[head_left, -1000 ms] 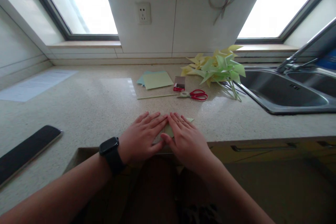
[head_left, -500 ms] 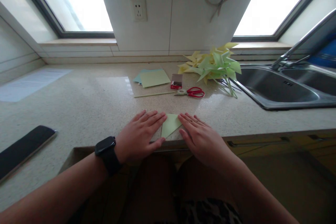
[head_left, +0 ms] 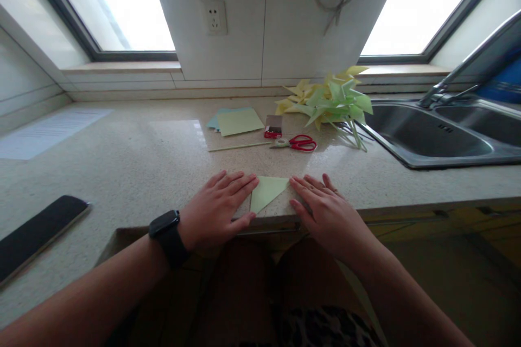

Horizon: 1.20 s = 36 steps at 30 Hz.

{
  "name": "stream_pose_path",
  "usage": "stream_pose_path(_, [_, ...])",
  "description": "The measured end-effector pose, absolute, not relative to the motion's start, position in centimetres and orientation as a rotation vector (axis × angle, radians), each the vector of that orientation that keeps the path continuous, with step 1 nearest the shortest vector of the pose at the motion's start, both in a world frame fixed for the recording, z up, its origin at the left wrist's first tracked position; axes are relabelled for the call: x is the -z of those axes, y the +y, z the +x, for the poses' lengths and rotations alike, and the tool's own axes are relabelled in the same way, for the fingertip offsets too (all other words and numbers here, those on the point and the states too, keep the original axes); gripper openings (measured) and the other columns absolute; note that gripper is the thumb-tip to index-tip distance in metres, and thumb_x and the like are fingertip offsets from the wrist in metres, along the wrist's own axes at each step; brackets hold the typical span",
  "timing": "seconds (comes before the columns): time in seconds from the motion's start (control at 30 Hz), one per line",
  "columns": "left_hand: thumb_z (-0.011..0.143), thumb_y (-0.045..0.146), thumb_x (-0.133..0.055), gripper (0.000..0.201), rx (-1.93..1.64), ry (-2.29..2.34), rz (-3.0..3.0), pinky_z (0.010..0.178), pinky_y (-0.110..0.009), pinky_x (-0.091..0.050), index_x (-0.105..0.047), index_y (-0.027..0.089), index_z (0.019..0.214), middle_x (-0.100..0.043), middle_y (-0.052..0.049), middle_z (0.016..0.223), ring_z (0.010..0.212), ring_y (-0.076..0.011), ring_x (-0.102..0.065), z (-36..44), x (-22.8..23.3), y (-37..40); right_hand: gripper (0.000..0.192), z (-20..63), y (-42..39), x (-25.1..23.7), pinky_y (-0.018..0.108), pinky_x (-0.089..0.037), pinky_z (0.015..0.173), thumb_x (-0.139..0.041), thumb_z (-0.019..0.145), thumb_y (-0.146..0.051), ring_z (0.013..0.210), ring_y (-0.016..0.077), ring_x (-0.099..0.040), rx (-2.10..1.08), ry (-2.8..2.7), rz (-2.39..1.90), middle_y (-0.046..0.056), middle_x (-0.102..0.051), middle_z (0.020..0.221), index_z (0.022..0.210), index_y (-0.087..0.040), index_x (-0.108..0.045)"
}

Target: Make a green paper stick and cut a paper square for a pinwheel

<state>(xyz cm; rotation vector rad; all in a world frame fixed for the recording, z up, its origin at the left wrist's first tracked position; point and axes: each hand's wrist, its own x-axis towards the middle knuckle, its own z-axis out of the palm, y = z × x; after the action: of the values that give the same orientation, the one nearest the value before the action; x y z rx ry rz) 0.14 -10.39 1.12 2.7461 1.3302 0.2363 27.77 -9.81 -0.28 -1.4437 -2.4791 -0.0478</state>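
A pale green sheet of paper (head_left: 266, 192), folded to a triangle, lies flat at the front edge of the counter. My left hand (head_left: 222, 203) rests flat over its left part, fingers stretched out and thumb apart, hiding that side. At the paper's right corner, my right hand (head_left: 319, 203) lies with its fingers extended and its fingertips touching the tip. Behind the paper are red-handled scissors (head_left: 299, 143), a thin pale stick (head_left: 240, 147), a small red and grey box (head_left: 273, 126) and a stack of coloured paper sheets (head_left: 240, 121).
Yellow and green paper pinwheels (head_left: 329, 97) lie in a bunch beside the steel sink (head_left: 431, 135) on the right. A long dark object (head_left: 40, 233) sits at the left, with a printed sheet (head_left: 49, 130) behind it. A wall socket (head_left: 215, 17) is above.
My right hand has slid to the right along the folded paper, so more of its right corner shows. My left hand has stayed in place.
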Motion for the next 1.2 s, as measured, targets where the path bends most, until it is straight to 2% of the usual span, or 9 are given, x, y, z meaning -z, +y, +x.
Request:
stream_pose_path(0.2, [0.101,0.057,-0.042,0.068,-0.247,1.308,2.763,0.122,-0.057,-0.024,-0.034,0.022,0.157,-0.044,-0.010,0.160,0.146,-0.0320,-0.039,0.2,-1.3,-10.4,0.046,27.3,-10.1,-0.1,0.062,-0.027,0.121,-0.047,0.102,-0.039,0.142,0.0368,-0.046,0.097,-2.400,-1.440,0.012,-0.063,0.143,0.139,-0.012,-0.058])
stream_pose_path(0.3, [0.101,0.054,-0.043,0.064,-0.280,1.328,2.769,0.119,-0.058,-0.027,-0.038,0.021,0.155,-0.049,-0.012,0.155,0.140,-0.0339,-0.044,0.3,-1.3,-10.5,0.040,26.5,-10.8,-0.6,0.057,-0.036,0.117,-0.049,0.101,-0.035,0.141,0.0345,-0.047,0.051,-2.372,-1.335,0.010,-0.059,0.147,0.134,-0.016,-0.061])
stream_pose_path(0.37, [0.101,0.052,-0.044,0.062,-0.306,1.344,2.773,0.117,-0.058,-0.031,-0.041,0.019,0.154,-0.052,-0.014,0.150,0.135,-0.0345,-0.047,0.4,-1.3,-10.5,0.036,25.7,-11.3,-1.1,0.053,-0.042,0.113,-0.050,0.101,-0.035,0.136,0.0318,-0.052,-0.043,-2.434,-1.247,0.008,-0.062,0.144,0.130,-0.019,-0.064])
stream_pose_path(0.47, [0.101,0.048,-0.046,0.060,-0.337,1.352,2.786,0.113,-0.057,-0.037,-0.044,0.016,0.151,-0.055,-0.016,0.144,0.130,-0.0348,-0.049,0.4,-1.3,-10.7,0.034,24.7,-11.5,-1.5,0.051,-0.040,0.115,-0.052,0.100,-0.038,0.132,0.0297,-0.054,-0.114,-2.508,-1.208,0.006,-0.066,0.139,0.126,-0.020,-0.066])
stream_pose_path(0.63, [0.098,0.039,-0.051,0.050,-0.373,1.313,2.810,0.107,-0.054,-0.044,-0.055,0.013,0.141,-0.059,-0.018,0.132,0.123,-0.0345,-0.052,0.0,-1.3,-11.2,0.037,24.8,-10.2,-1.2,0.052,-0.033,0.119,-0.051,0.101,-0.040,0.137,0.0319,-0.050,-0.033,-2.539,-1.281,0.007,-0.063,0.143,0.129,-0.018,-0.064])
stream_pose_path(0.73, [0.096,0.035,-0.054,0.047,-0.379,1.246,2.826,0.115,-0.054,-0.038,-0.058,0.016,0.138,-0.052,-0.018,0.147,0.138,-0.0354,-0.043,-0.3,-1.3,-11.1,0.041,25.2,-9.4,-1.0,0.055,-0.031,0.119,-0.050,0.102,-0.040,0.139,0.0332,-0.047,-0.004,-2.551,-1.295,0.007,-0.059,0.147,0.136,-0.019,-0.061])
stream_pose_path(0.83, [0.096,0.034,-0.055,0.048,-0.354,1.167,2.833,0.123,-0.052,-0.027,-0.056,0.018,0.141,-0.045,-0.015,0.157,0.149,-0.0322,-0.033,-0.6,-1.3,-10.8,0.044,25.0,-9.2,-0.8,0.057,-0.031,0.118,-0.050,0.102,-0.040,0.140,0.0346,-0.046,0.017,-2.547,-1.301,0.010,-0.055,0.151,0.139,-0.017,-0.059])
stream_pose_path(0.97, [0.099,0.035,-0.053,0.050,-0.317,1.116,2.817,0.126,-0.050,-0.023,-0.052,0.017,0.145,-0.051,-0.014,0.154,0.148,-0.0291,-0.039,-0.7,-1.3,-10.3,0.047,23.8,-10.6,-0.6,0.050,-0.037,0.117,-0.049,0.101,-0.034,0.139,0.0304,-0.048,-0.002,-2.566,-1.231,0.009,-0.053,0.153,0.143,-0.015,-0.055])
stream_pose_path(1.2, [0.102,0.039,-0.050,0.049,-0.278,1.063,2.784,0.125,-0.049,-0.028,-0.049,0.019,0.147,-0.047,-0.013,0.158,0.147,-0.0252,-0.042,-1.4,-1.5,-9.8,0.052,22.1,-12.5,0.5,0.046,-0.038,0.119,-0.054,0.099,-0.034,0.139,0.0289,-0.050,-0.056,-2.505,-1.118,0.013,-0.056,0.150,0.145,-0.011,-0.052])
